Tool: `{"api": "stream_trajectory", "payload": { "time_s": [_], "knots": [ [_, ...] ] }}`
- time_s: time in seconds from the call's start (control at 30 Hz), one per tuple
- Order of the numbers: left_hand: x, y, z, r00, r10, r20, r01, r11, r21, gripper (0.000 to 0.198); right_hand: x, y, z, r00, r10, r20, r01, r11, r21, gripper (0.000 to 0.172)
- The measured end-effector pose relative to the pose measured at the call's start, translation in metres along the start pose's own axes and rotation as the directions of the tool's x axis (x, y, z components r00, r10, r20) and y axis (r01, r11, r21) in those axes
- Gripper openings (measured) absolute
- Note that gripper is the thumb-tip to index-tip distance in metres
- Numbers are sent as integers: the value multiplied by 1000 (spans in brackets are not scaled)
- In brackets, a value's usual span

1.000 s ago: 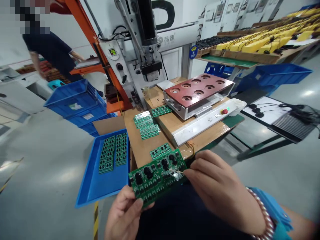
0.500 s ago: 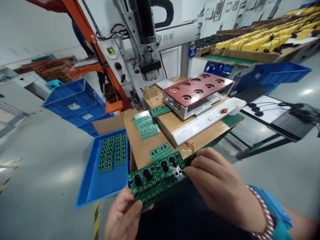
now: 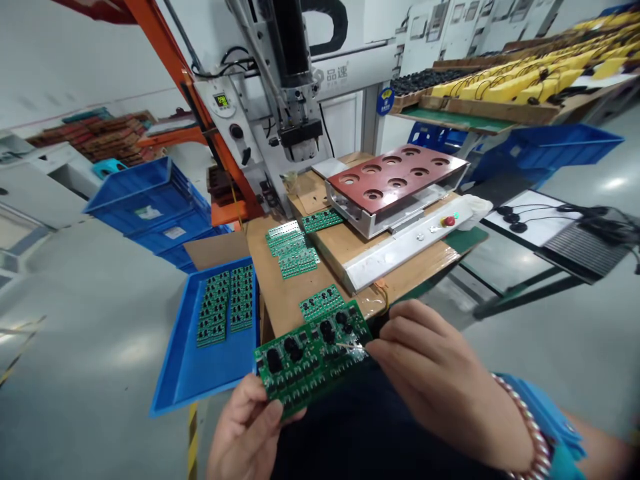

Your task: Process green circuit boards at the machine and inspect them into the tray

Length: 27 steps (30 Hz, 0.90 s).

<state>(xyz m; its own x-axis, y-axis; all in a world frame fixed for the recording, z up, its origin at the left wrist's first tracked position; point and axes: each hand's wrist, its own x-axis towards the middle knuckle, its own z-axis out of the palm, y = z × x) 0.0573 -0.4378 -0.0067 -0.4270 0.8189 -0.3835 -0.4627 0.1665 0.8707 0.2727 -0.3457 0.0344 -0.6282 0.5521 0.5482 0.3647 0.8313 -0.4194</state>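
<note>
My left hand (image 3: 250, 427) is closed on the lower left corner of a green circuit board (image 3: 313, 353), thumb on top. The board is tilted, with a row of black round components along its upper half. A thin pale stick (image 3: 350, 346) is pinched between the thumb and fingers of my right hand (image 3: 435, 380). Its tip points left over the board, by one of the black components; whether it touches cannot be made out. Just beyond the held board, a smaller-looking circuit board (image 3: 321, 302) lies on the brown worktable (image 3: 270, 293).
More boards (image 3: 293, 249) lie farther back on the table. A blue tray (image 3: 175, 360) with two groups of boards stands at the left, near stacked blue crates (image 3: 145, 200). Ahead are a machine head (image 3: 300, 133), a red plate with round holes (image 3: 400, 175) and a control bar (image 3: 407, 247).
The held board and my left hand have shifted very slightly left. My right hand has moved a little, still with the stick over the board. A person at the back left is out of sight.
</note>
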Motion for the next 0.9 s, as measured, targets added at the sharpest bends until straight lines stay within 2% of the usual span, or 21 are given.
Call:
{"api": "stream_trajectory", "payload": {
  "time_s": [0.17, 0.3, 0.47, 0.9],
  "knots": [
    [-3, 1, 4, 998, 26, -63, -28, 999, -30, 24, 0, 1, -1, 1000, 7, -9, -7, 1000, 6, 16],
    [-2, 0, 2, 1000, 10, -20, -10, 1000, -1, 23, -1, 2, -1, 1000, 8, -28, -8, 1000, -11, 19],
    [-3, -2, 1, 998, 32, -47, -32, 999, -5, 21, -2, 2, -2, 999, 8, -50, -10, 1000, -29, 21],
    [1, -2, -6, 999, 9, 38, -9, 1000, 21, 20, 3, -2, 0, 1000, -23, -18, 22, 999, -45, 19]
  ]
}}
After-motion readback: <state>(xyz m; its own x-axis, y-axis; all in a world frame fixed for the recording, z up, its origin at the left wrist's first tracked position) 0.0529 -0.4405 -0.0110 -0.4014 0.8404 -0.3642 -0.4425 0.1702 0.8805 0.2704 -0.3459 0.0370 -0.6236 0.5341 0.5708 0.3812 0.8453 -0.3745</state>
